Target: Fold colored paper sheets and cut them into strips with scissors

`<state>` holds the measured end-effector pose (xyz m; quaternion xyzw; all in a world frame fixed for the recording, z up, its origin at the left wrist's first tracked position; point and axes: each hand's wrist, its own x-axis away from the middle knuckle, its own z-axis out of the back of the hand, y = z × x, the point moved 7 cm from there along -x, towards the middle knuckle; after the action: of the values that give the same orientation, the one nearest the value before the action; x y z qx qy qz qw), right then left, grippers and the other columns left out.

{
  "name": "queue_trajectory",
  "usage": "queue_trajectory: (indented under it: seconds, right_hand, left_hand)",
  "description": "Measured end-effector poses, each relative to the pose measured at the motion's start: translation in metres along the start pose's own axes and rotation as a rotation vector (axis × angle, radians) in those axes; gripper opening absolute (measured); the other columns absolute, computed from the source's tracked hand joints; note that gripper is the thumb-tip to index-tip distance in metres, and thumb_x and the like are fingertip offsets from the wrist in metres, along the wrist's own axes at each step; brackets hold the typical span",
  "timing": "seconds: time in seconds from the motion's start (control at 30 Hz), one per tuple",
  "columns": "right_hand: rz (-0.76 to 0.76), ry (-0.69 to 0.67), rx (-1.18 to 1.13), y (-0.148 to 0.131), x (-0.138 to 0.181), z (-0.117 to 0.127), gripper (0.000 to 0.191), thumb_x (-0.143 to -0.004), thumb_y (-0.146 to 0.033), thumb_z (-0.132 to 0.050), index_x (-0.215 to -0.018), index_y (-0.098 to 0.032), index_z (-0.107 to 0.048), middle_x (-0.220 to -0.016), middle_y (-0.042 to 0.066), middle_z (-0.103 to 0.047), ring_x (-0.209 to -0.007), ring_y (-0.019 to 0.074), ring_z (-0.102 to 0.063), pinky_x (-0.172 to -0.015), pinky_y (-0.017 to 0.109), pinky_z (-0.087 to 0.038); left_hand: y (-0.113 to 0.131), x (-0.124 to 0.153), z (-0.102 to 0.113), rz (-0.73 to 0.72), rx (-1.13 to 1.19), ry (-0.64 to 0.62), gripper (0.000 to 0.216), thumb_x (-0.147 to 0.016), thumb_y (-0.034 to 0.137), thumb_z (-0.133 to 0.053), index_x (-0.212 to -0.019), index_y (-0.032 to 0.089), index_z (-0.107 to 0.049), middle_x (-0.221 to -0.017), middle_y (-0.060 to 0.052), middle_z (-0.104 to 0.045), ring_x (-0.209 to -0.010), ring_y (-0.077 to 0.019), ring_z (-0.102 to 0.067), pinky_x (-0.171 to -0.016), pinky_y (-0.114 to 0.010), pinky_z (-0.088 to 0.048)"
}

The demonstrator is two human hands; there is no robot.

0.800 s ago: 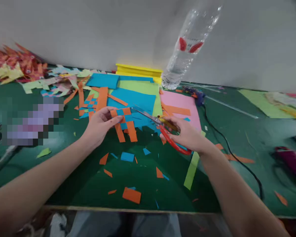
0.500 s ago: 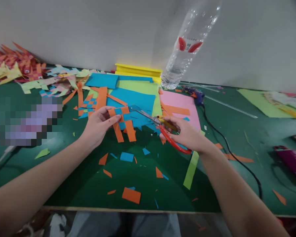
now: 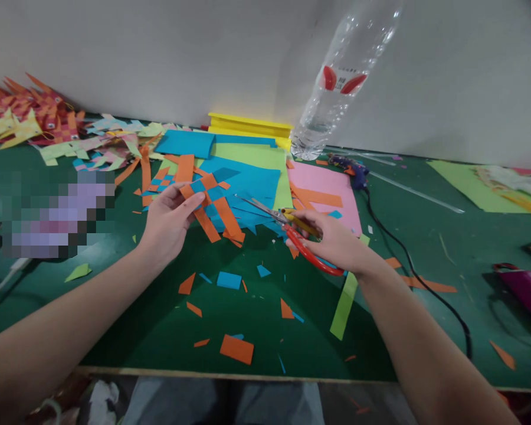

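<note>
My left hand point(image 3: 166, 224) pinches a woven orange and blue paper piece point(image 3: 211, 196) between thumb and fingers, its orange strips hanging toward me. My right hand point(image 3: 336, 239) is closed around a pair of scissors point(image 3: 301, 243) with a red handle. The blades point left toward the woven piece, apart from it. Something yellow shows under my right fingers; whether it belongs to the scissors I cannot tell. Below the hands lie blue sheets point(image 3: 252, 180), with a smaller orange and blue woven piece point(image 3: 163, 182) partly behind my left hand.
A water bottle point(image 3: 331, 94) leans against the wall. A glue gun point(image 3: 356, 172) with a black cord lies right of the pink sheet point(image 3: 325, 178). Paper scraps point(image 3: 236, 349) are strewn near the front edge. A blurred-out phone-like object point(image 3: 59, 218) and finished paper shapes point(image 3: 35, 115) are left.
My left hand has drawn the woven piece slightly left and tilted it, moving it away from the scissor tips. My right hand with the scissors stays nearly in place.
</note>
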<state>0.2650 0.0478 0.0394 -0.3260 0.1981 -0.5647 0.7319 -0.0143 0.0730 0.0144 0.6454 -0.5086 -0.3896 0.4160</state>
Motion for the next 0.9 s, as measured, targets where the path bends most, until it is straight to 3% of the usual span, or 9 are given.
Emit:
queue_trajectory:
  seconds: [0.17, 0.33, 0.53, 0.9]
  right_hand:
    - [-0.011, -0.004, 0.054, -0.0051, 0.0011, -0.0001, 0.059, -0.071, -0.053, -0.069, -0.118, -0.017, -0.064, -0.109, 0.011, -0.070, -0.097, 0.0294, -0.067, -0.083, 0.044, -0.054]
    - [0.007, -0.012, 0.034, -0.0052, 0.0009, -0.0002, 0.055, -0.072, -0.050, -0.071, -0.117, -0.018, -0.066, -0.108, 0.010, -0.071, -0.094, 0.0273, -0.067, -0.079, 0.040, -0.054]
    - [0.007, -0.056, 0.047, 0.0010, 0.0005, -0.0025, 0.048, -0.074, -0.046, -0.071, -0.114, -0.019, -0.067, -0.087, 0.006, -0.070, -0.074, 0.0211, -0.065, -0.066, 0.036, -0.052]
    - [0.013, -0.079, -0.099, -0.0013, 0.0014, -0.0053, 0.036, -0.075, -0.045, -0.071, -0.103, -0.022, -0.072, -0.096, 0.006, -0.075, -0.085, 0.0246, -0.071, -0.078, 0.040, -0.059]
  left_hand:
    - [-0.0022, 0.0011, -0.0016, 0.028, 0.005, -0.019, 0.026, -0.069, 0.022, -0.082, -0.091, 0.020, -0.067, -0.092, -0.002, -0.072, -0.085, -0.0168, -0.069, -0.073, -0.027, -0.059]
    - [-0.0024, 0.0018, -0.0025, 0.047, -0.001, -0.023, 0.027, -0.067, 0.023, -0.084, -0.089, 0.018, -0.068, -0.091, -0.002, -0.072, -0.084, -0.0174, -0.069, -0.071, -0.027, -0.059]
    - [-0.0017, 0.0032, -0.0034, 0.043, -0.024, -0.037, 0.027, -0.068, 0.023, -0.085, -0.089, 0.021, -0.069, -0.088, 0.000, -0.071, -0.083, -0.0159, -0.069, -0.066, -0.023, -0.059]
    - [-0.0005, 0.0012, -0.0012, -0.019, -0.036, -0.036, 0.025, -0.068, 0.022, -0.084, -0.087, 0.022, -0.068, -0.087, 0.000, -0.072, -0.083, -0.0160, -0.070, -0.071, -0.025, -0.058]
